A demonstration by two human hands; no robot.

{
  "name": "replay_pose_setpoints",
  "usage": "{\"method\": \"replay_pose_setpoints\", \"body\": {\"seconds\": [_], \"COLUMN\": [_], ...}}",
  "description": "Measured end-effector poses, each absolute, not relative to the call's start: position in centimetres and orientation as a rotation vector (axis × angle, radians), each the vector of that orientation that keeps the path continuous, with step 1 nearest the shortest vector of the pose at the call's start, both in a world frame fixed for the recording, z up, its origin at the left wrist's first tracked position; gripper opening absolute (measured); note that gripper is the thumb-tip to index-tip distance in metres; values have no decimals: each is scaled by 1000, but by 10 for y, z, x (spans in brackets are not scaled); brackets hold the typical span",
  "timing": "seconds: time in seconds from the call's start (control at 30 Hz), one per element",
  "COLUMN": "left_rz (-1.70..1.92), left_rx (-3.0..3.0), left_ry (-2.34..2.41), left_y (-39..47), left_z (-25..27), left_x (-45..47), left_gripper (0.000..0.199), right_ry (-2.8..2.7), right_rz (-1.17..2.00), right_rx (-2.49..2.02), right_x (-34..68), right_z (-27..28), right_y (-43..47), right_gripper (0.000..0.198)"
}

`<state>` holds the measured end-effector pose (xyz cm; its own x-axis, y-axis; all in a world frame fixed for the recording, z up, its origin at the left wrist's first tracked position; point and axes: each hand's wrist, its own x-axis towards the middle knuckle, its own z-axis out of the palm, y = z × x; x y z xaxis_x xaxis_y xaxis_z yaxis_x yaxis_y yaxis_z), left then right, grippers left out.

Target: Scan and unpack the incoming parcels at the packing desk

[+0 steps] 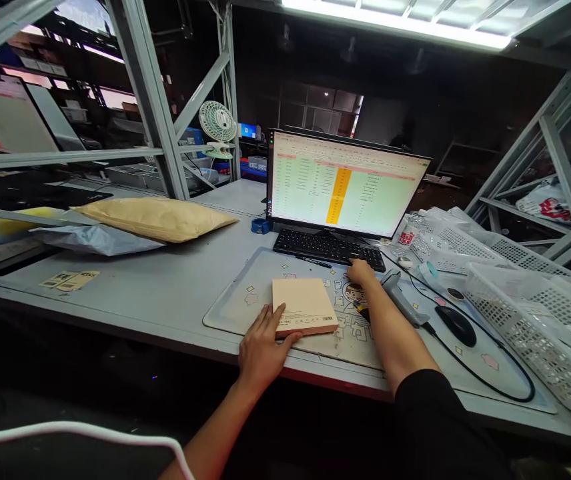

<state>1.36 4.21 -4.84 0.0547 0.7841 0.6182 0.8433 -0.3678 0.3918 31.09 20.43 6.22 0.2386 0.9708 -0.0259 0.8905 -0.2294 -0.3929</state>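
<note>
Centrally, the left hand [261, 347] rests with fingers spread, grasping nothing, on the near-left edge of a pink box [304, 306] on the desk mat [235, 303]. Right hand [361, 272], fingers loosely extended, touches the keyboard [328, 248] at one o'clock. Bare desk [165, 287] lies at nine o'clock.

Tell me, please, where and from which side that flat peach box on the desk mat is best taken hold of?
Probably by the near edge of the peach box, from the left. It lies flat on the desk mat, thin, so a pinch grip over an edge suits. The left hand already rests at its near left corner; the right hand is on the keyboard.
</note>
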Motion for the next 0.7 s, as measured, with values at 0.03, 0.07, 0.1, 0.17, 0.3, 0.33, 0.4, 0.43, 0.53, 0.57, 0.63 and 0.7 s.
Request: {"method": "replay_pose_setpoints", "body": {"seconds": [0.03, 0.07, 0.1, 0.17, 0.3, 0.33, 0.4, 0.43, 0.53, 0.57, 0.63, 0.7], "left_rz": [-1255, -1307, -1377, -1521, -1651, -1662, -1678, -1673, -1569, -1509, -1381, -1287], "left_rx": [-2225, -2224, -2217, -2189, -2248, -2294, -2389, -2445, -2707, -2816, -3012, -3139], "left_ry": [-1683, -1626, -1550, -1367, -1083, -1027, -928, -885, -704, -610, -435, -329], "left_y": [41, 40, 39, 37, 34, 34, 34, 33, 31, 29, 24, 19], "left_z": [-48, -49, -49, -50, -54, -55, -55, -53, -46, -43, -38, -34], "left_x": [13, 12, 10, 6, 0, -1, -5, -7, -13, -13, -8, 2], "left_gripper": [67, 68, 68, 69, 63, 59, 49, 45, 42, 46, 59, 70], "right_ry": [-1742, -1762, -1791, -1862, -1760, -1710, -1702, -1730, -1711, -1641, -1448, -1256], "right_rz": [417, 459, 504, 731, 1507, 1616, 1674, 1664, 1617, 1626, 1642, 1599], "right_rx": [-2180, -2135, -2094, -1943, -1277, -1156, -1085, -1087, -1170, -1210, -1267, -1261], "right_x": [307, 303, 298, 290, 286, 289, 300, 306, 326, 331, 336, 334], "right_z": [65, 67, 69, 70, 73, 75, 81, 84, 88, 85, 72, 54], "right_y": [202, 198, 193, 175, 106, 85, 44, 25, -25, -41, -76, -113], "right_gripper": [54, 54, 55, 70, 90, 88, 81, 75, 56, 54, 54, 55]}}
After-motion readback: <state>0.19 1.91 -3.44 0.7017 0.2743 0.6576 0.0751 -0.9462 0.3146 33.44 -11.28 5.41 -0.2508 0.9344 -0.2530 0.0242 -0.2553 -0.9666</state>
